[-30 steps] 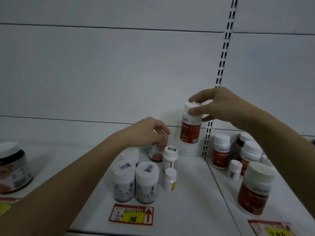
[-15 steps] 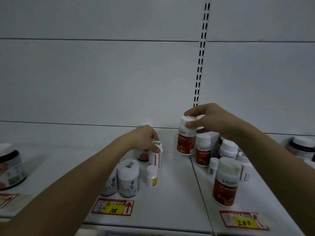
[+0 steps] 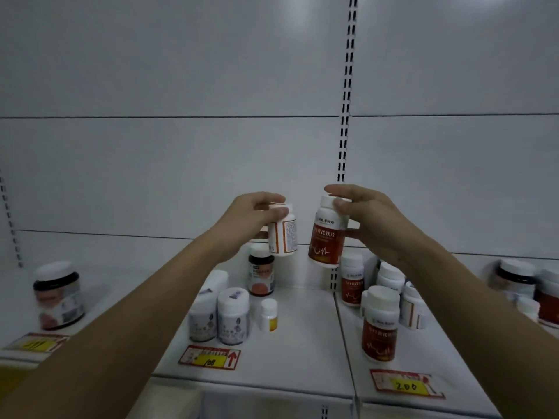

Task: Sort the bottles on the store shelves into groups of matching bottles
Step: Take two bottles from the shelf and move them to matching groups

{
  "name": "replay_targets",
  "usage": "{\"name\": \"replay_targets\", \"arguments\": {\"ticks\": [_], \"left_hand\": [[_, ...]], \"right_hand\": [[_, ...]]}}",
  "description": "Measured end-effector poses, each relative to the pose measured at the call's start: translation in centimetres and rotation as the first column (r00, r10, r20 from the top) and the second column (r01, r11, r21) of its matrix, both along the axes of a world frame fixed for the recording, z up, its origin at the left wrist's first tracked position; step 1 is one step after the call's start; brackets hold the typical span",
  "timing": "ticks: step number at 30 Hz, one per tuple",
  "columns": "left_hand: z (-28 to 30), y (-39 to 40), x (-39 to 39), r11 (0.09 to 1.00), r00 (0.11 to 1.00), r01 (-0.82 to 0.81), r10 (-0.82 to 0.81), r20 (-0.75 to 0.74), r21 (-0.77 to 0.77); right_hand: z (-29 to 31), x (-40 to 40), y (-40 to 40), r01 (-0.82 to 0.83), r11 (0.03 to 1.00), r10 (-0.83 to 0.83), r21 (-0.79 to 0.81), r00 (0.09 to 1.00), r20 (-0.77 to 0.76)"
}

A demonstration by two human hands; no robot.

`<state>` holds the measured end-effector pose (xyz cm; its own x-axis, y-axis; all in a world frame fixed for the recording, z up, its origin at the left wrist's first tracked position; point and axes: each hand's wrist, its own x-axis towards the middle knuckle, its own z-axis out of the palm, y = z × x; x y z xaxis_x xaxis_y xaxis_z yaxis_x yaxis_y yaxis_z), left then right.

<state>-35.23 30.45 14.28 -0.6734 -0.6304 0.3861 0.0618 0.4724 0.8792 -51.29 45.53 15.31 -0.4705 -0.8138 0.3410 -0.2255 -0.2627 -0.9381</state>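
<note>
White shelving (image 3: 305,325) runs below a pale back panel, with bottles standing on it. Above the shelf, the left hand (image 3: 251,219) holds a small white bottle with an orange-edged label (image 3: 282,234) in the air, thumb and fingers curled round its cap and side. Just beside it, the right hand (image 3: 367,219) pinches a red-labelled white bottle (image 3: 326,237) by its cap, tilted, fingers curled over the top.

Dim, bluish light; faint glare high on the back panel (image 3: 302,22). Edges bow and blur; the jars (image 3: 59,294) at both sides smear.
</note>
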Motion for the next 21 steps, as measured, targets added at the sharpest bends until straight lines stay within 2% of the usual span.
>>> {"name": "replay_targets", "arguments": {"ticks": [7,11,14,21], "left_hand": [[0.2,3.5,2.4,0.992,0.988,0.119,-0.115,-0.105,0.034],[-1.0,5.9,3.4,0.973,0.968,0.213,-0.199,-0.151,0.088],[-2.6,7.1,4.2,0.96,0.958,0.262,-0.245,-0.149,0.104],[-4.4,10.1,5.6,0.957,0.964,0.253,-0.235,-0.125,0.146]], "right_hand": [[0.4,5.4,3.4,0.096,0.979,-0.052,-0.178,0.97,0.237],[-1.0,8.8,5.2,0.155,0.979,-0.124,-0.134,0.97,0.209],[-2.0,10.6,6.8,0.244,0.968,-0.239,-0.052,0.967,0.086],[-2.4,11.8,12.0,0.33,0.944,-0.33,-0.003,0.943,0.042]]}}
